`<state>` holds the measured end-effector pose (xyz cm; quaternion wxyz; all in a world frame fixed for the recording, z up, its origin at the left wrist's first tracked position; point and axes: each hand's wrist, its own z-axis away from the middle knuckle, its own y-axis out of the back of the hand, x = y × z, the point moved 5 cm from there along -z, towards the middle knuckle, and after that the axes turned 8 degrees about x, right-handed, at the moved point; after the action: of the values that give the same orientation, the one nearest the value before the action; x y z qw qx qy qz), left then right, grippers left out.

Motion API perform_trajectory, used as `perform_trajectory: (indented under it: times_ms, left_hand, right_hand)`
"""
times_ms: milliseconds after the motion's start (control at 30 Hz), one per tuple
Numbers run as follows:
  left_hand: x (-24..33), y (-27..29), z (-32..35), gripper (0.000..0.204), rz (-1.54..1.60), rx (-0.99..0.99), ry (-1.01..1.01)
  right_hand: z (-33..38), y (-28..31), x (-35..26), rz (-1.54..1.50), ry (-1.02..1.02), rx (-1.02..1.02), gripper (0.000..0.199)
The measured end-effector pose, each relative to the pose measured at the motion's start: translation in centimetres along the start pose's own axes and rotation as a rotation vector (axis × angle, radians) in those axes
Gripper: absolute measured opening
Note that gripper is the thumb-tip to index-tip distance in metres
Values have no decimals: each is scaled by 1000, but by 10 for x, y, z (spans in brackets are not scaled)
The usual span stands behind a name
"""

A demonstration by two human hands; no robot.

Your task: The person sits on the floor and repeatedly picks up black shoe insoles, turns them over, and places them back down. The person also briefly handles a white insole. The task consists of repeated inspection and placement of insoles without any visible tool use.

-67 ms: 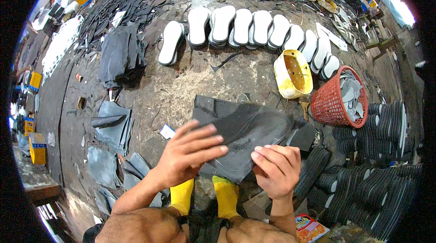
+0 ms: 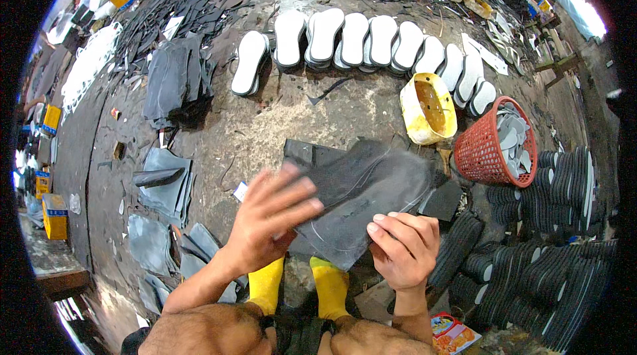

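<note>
A dark rubber sheet [image 2: 358, 209] with pale, sole-shaped lines on it hangs in front of my yellow socks. My right hand [image 2: 406, 249] pinches its lower right edge between thumb and fingers. At the sheet's left side is my left hand [image 2: 269, 222], fingers spread and smeared by motion; whether it touches the sheet I cannot tell. Under the sheet lies another black piece [image 2: 302, 150], mostly covered. Another dark scrap [image 2: 443, 201] shows past the sheet's right side.
White-topped soles [image 2: 355, 40] stand in an arc beyond the sheet. To the right are a yellow container [image 2: 430, 131] of brownish stuff, a brush [image 2: 444, 158], a red basket [image 2: 472, 149] of grey pieces and stacked black soles [image 2: 531, 275]. Grey sheets [image 2: 174, 192] and dark sheets [image 2: 174, 76] lie left.
The rubber sheet's far edge has swung up and to the right, and its surface looks sharper. My left hand has shifted slightly left and away from me. My right hand stays put.
</note>
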<state>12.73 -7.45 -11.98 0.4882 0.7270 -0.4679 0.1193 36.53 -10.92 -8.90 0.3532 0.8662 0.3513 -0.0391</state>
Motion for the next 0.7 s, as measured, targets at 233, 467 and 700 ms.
perform_trajectory:
  times_ms: [233, 467, 700]
  left_hand:
    - [-11, -62, 57, 78, 1811, -46, 1622]
    - [-6, -57, 29, 55, 1350, 74, 1389]
    - [-3, -56, 18, 58, 1044, 95, 1151]
  right_hand:
    - [26, -19, 0, 36, 33, 190, 19]
    - [30, -45, 6, -235, -420, 465, 35]
    - [28, -73, 12, -1235, -1275, 257, 49]
